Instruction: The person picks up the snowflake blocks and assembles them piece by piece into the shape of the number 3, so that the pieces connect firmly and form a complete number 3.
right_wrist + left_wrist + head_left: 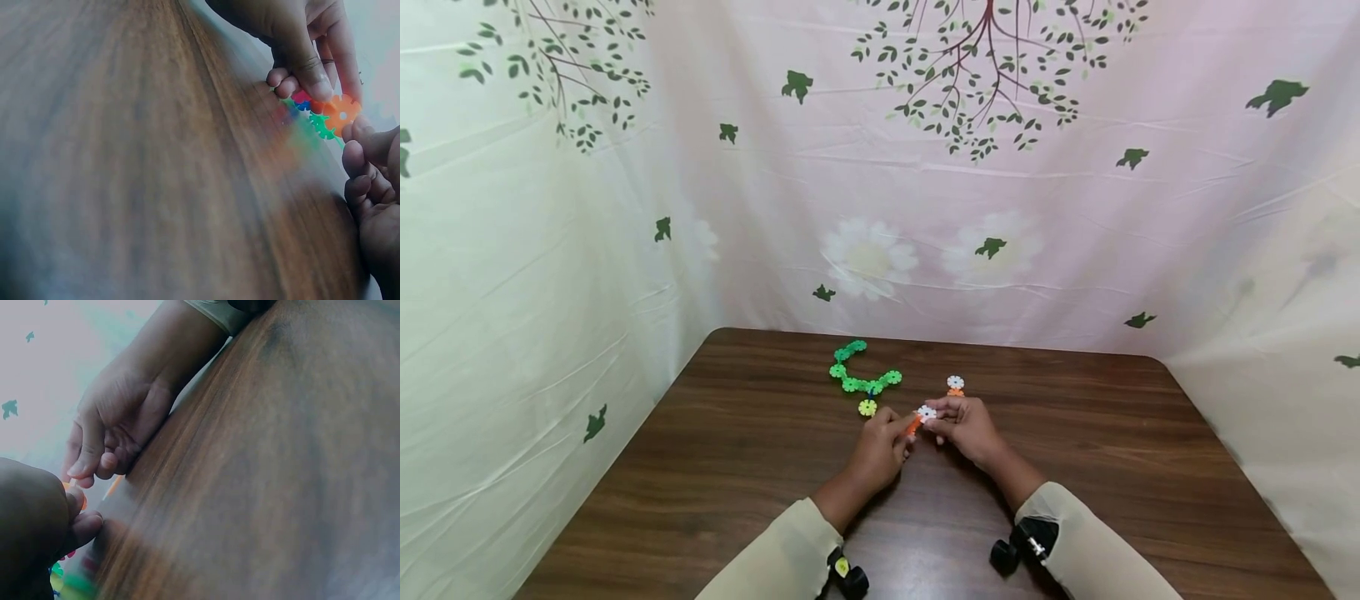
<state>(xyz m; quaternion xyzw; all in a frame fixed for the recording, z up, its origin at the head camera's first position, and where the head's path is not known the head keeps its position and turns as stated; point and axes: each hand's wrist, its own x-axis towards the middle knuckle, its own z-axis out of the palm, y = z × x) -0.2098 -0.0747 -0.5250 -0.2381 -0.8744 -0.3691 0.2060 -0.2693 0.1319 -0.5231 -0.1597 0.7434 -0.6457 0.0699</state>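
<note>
Before me in the head view, my left hand (880,448) pinches an orange notched connector disc (913,425) between thumb and fingers. Close beside it my right hand (967,429) pinches a white notched connector disc (927,412), which touches the orange one. Whether the two discs are locked together cannot be told. The right wrist view shows an orange disc (345,111) between the fingertips of both hands. In the left wrist view my fingers cover most of the pieces.
A curved chain of green discs (851,384) lies beyond my left hand, with a yellow disc (868,407) at its near side. Just behind my right hand are another white disc (955,382) and an orange disc (956,392). The brown wooden table (737,467) meets a printed cloth (760,250) at the back.
</note>
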